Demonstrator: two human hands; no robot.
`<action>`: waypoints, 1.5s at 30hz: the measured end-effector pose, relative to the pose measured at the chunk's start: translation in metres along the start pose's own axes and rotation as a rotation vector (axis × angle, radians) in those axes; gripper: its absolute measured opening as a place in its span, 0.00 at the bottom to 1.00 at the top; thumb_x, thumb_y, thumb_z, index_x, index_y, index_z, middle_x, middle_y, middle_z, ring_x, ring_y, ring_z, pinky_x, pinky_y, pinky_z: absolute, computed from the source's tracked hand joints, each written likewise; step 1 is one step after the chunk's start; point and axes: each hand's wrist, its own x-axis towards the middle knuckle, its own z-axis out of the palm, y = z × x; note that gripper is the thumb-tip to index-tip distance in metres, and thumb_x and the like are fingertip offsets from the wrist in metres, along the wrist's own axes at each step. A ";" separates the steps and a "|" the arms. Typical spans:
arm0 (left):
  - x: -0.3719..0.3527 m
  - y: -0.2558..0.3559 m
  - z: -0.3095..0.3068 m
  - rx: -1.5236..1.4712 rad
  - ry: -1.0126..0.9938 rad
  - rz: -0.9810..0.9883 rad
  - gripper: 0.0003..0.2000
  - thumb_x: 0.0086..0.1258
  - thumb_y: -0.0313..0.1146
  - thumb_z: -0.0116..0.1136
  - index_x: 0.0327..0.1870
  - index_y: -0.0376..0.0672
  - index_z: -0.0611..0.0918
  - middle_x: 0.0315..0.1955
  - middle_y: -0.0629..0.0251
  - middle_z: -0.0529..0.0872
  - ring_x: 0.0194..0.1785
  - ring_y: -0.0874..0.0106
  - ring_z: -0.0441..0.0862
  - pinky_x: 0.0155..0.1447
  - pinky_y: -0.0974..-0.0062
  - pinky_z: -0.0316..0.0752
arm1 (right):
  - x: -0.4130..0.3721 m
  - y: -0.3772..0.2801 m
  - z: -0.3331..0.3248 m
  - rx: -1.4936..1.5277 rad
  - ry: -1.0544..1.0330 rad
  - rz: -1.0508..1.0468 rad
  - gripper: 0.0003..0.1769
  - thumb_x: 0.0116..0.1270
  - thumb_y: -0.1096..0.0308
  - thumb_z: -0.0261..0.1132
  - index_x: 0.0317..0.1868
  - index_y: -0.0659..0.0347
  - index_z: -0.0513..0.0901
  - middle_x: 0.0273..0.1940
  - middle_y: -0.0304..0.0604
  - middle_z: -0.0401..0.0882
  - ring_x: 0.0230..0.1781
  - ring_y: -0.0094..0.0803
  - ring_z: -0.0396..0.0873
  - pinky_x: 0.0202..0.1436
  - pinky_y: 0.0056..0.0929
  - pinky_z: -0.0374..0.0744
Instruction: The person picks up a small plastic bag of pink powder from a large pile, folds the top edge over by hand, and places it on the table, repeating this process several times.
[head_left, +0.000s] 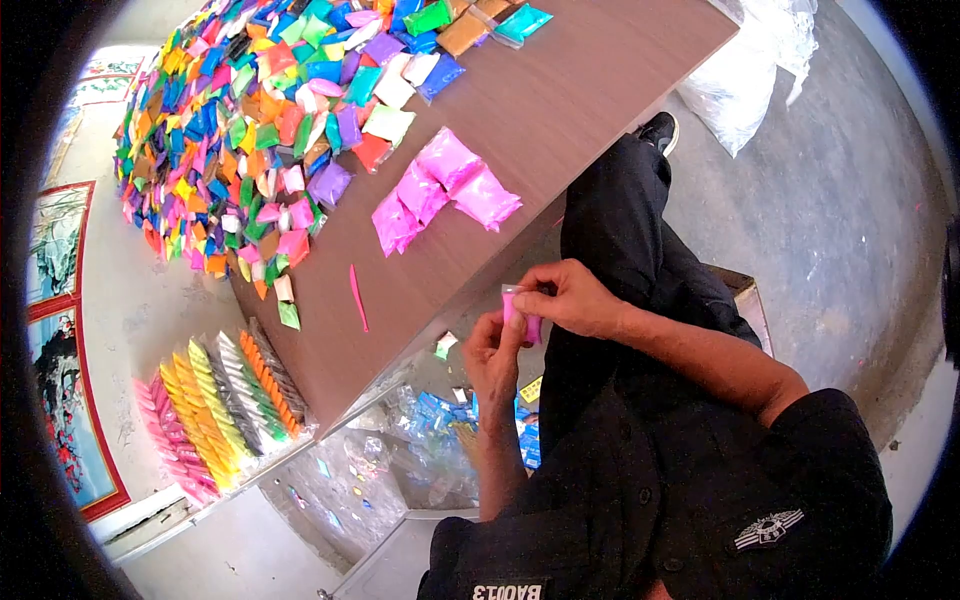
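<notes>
A small pink packet [533, 328] with a clear plastic edge is pinched between both hands, just off the table's front edge. My left hand [490, 355] grips it from below, fingers curled and thumb up. My right hand [580, 300] pinches its upper end between thumb and fingers. On the table nearby lie several larger bright pink packets [445, 165] in a touching cluster. A thin pink plastic stick [358, 298] rests on the brown table [440, 290] to the left of the hands.
A large heap of small coloured packets [290, 110] covers the table's far left. Bagged coloured twisted sticks [215, 400] stand at the lower left. Clear and blue wrappers [435, 415] lie below the table edge. A white plastic bag [735, 95] sits on the floor at upper right.
</notes>
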 end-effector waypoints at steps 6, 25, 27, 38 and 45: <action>-0.001 -0.011 0.005 -0.159 0.030 -0.088 0.12 0.76 0.39 0.64 0.45 0.37 0.84 0.34 0.67 0.85 0.36 0.77 0.80 0.42 0.76 0.76 | -0.001 0.003 0.001 0.029 0.028 -0.006 0.10 0.73 0.69 0.67 0.44 0.69 0.86 0.33 0.36 0.84 0.35 0.17 0.78 0.39 0.23 0.77; 0.001 -0.011 -0.002 -0.038 0.032 -0.032 0.11 0.73 0.37 0.67 0.43 0.37 0.84 0.31 0.68 0.86 0.34 0.79 0.79 0.41 0.78 0.73 | -0.002 -0.003 0.001 0.120 -0.079 -0.022 0.11 0.74 0.66 0.67 0.47 0.67 0.85 0.35 0.36 0.84 0.37 0.21 0.80 0.42 0.24 0.79; 0.002 -0.012 -0.008 -0.006 0.028 -0.035 0.11 0.73 0.37 0.68 0.43 0.37 0.84 0.31 0.67 0.86 0.34 0.79 0.79 0.41 0.78 0.73 | -0.003 -0.009 0.004 0.055 -0.046 -0.055 0.11 0.73 0.68 0.65 0.44 0.70 0.85 0.33 0.39 0.85 0.37 0.23 0.82 0.44 0.28 0.81; -0.002 -0.006 -0.002 -0.061 0.008 -0.061 0.13 0.74 0.38 0.67 0.45 0.36 0.85 0.34 0.65 0.88 0.36 0.77 0.81 0.43 0.77 0.75 | -0.001 0.003 -0.001 0.045 -0.055 -0.038 0.11 0.73 0.67 0.66 0.44 0.69 0.85 0.35 0.39 0.85 0.37 0.22 0.81 0.43 0.26 0.80; 0.001 -0.008 -0.011 -0.031 0.024 0.004 0.13 0.75 0.39 0.66 0.47 0.37 0.86 0.34 0.67 0.87 0.35 0.77 0.81 0.42 0.77 0.75 | -0.001 -0.009 -0.001 -0.006 -0.101 -0.046 0.10 0.73 0.67 0.67 0.46 0.67 0.85 0.35 0.36 0.83 0.37 0.20 0.79 0.42 0.24 0.78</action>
